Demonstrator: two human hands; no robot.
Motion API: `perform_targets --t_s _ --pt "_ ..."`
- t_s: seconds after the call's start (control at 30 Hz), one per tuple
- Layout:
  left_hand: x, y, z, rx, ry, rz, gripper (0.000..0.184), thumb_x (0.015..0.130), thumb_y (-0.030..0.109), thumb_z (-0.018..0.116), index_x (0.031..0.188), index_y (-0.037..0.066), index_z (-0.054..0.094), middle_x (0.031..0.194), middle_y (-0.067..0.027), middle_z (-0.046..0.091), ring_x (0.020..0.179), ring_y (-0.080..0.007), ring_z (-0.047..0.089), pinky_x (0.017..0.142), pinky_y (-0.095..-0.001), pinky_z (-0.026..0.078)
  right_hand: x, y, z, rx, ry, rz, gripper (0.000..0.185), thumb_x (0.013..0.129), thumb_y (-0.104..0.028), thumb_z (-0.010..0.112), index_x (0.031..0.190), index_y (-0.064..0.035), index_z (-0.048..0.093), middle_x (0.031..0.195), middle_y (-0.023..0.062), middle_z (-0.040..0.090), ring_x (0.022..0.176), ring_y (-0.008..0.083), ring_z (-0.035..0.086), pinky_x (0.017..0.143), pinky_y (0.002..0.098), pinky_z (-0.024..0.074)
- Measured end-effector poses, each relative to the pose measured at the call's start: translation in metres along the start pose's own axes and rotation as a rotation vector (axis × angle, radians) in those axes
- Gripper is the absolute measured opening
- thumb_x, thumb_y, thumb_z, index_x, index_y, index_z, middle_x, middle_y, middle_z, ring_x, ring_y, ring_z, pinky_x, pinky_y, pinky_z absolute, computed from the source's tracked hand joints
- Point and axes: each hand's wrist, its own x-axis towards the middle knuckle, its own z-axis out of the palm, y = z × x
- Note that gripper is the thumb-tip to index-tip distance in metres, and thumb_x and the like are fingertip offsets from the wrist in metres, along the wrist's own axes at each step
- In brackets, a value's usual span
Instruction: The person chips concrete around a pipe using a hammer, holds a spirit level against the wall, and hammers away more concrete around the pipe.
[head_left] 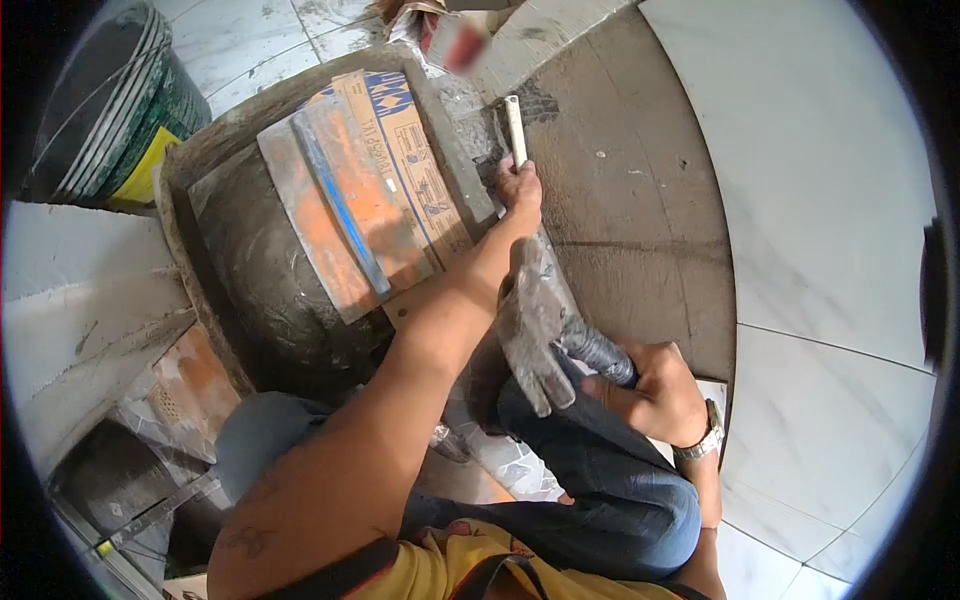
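Yellow shirt [480,575], worn by the person; lowest item, below the grey tub [440,120]. Jeans [610,485]: below and right of the tub, one knee bent.

Left hand [520,187]: just beyond the tub's right wall, fingers curled closed around a cream handle [515,130]; the handle's upper end stands clear of the fist. What lies beneath the grip is hidden. Forearm crosses the tub's lower right corner.

Right hand [665,395]: farther right of the tub and lower, closed in a fist on the dark, wrapped shaft of a hammer [532,325]. Hammer head grey, crusted, its forked claw pointing down. Metal-banded watch [712,432] at the wrist.

Tub contents: dark grey paste [250,230], smeared. Across its right part, printed cardboard [415,140], blue on brown; over that, an orange-stained board [375,225] bearing a blue bar [343,205].

Bucket [120,110], green and dark, yellow label: upper left of the tub.

Brown floor patch [630,190]: right of the tub. White marbled tiles [820,140]: farther right, past that patch.
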Motion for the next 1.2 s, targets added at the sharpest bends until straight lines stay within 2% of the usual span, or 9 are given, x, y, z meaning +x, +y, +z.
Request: perform_targets --t_s 0.1,0.23,0.37,0.5,0.67,0.77,0.87,1.13,1.2 --pt "-0.007 0.028 0.012 0.404 0.097 -0.113 0.036 0.089 0.005 0.062 0.123 0.000 0.052 0.115 -0.0222 0.063 0.107 -0.0358 0.064 0.091 -0.0431 0.052 0.011 -0.009 0.006 0.034 0.021 0.079 0.025 0.083 -0.022 0.076 0.083 0.0005 0.063 0.058 0.0200 0.052 0.055 0.0400 0.055 0.054 0.0408 0.0444" --pt "-0.019 0.055 0.012 0.766 0.042 -0.137 0.042 0.085 0.001 0.063 0.124 -0.002 0.048 0.123 -0.0270 0.054 0.118 -0.0411 0.058 0.097 -0.0488 0.050 0.019 -0.009 0.022 0.254 -0.012 0.047 0.028 0.085 -0.022 0.076 0.087 0.0033 0.064 0.055 0.0169 0.045 0.048 0.0199 0.045 0.053 0.0373 0.0429" --pt "-0.035 0.040 0.029 0.145 0.021 -0.002 0.029 0.087 0.001 0.050 0.116 0.000 0.047 0.113 -0.0215 0.053 0.110 -0.0307 0.057 0.087 -0.0438 0.051 0.024 0.000 0.026 0.278 -0.076 0.014 0.030 0.087 -0.024 0.075 0.087 0.0042 0.064 0.055 0.0137 0.048 0.052 0.0163 0.044 0.054 0.0354 0.0433" --pt "-0.009 0.034 0.020 -0.336 -0.055 -0.469 0.022 0.086 0.005 0.045 0.108 0.004 0.049 0.096 -0.0125 0.055 0.081 -0.0210 0.058 0.066 -0.0350 0.048 0.031 -0.008 0.031 0.335 -0.043 -0.006 0.033 0.088 -0.027 0.075 0.088 0.0040 0.064 0.060 0.0153 0.052 0.056 0.0176 0.048 0.058 0.0367 0.0456" --pt "0.019 0.031 0.011 0.050 0.083 -0.473 0.005 0.084 0.004 0.051 0.083 0.009 0.050 0.067 -0.0038 0.049 0.050 -0.0162 0.045 0.050 -0.0335 0.040 0.041 -0.004 0.039 0.290 -0.055 -0.035 0.048 0.090 -0.042 0.071 0.091 0.0051 0.063 0.065 0.0219 0.057 0.059 0.0350 0.058 0.062 0.0422 0.0482" --pt "0.016 0.036 0.012 0.050 0.091 -0.476 0.005 0.083 0.003 0.051 0.083 0.008 0.050 0.064 -0.0037 0.048 0.049 -0.0164 0.045 0.048 -0.0336 0.039 0.046 0.001 0.047 0.284 0.015 -0.045 0.051 0.095 -0.048 0.064 0.088 0.0026 0.061 0.055 0.0078 0.051 0.053 0.0139 0.047 0.053 0.0354 0.0437" --pt "0.022 0.022 0.013 0.030 0.103 -0.442 0.005 0.083 0.004 0.051 0.081 0.008 0.051 0.062 -0.0031 0.047 0.047 -0.0168 0.044 0.046 -0.0330 0.038 0.053 -0.003 0.045 0.300 -0.013 0.065 0.055 0.097 -0.048 0.059 0.086 0.0057 0.060 0.064 0.0242 0.057 0.061 0.0398 0.060 0.061 0.0449 0.0480" --pt "0.073 -0.037 0.003 0.098 0.022 -0.666 0.012 0.082 0.007 0.050 0.070 0.008 0.050 0.054 -0.0038 0.046 0.042 -0.0190 0.043 0.042 -0.0339 0.038 0.110 -0.004 0.042 -0.200 0.228 -0.141 0.047 0.098 -0.043 0.058 0.091 0.0041 0.056 0.062 0.0288 0.057 0.064 0.0487 0.062 0.056 0.0509 0.0488" --pt "0.027 0.011 0.008 0.318 0.055 -0.345 0.015 0.085 0.014 0.051 0.071 0.010 0.047 0.057 -0.0035 0.046 0.046 -0.0200 0.047 0.045 -0.0326 0.041 0.140 0.002 0.038 -0.298 0.247 -0.174 0.047 0.098 -0.043 0.057 0.092 0.0036 0.057 0.063 0.0285 0.058 0.064 0.0482 0.062 0.056 0.0503 0.0495"
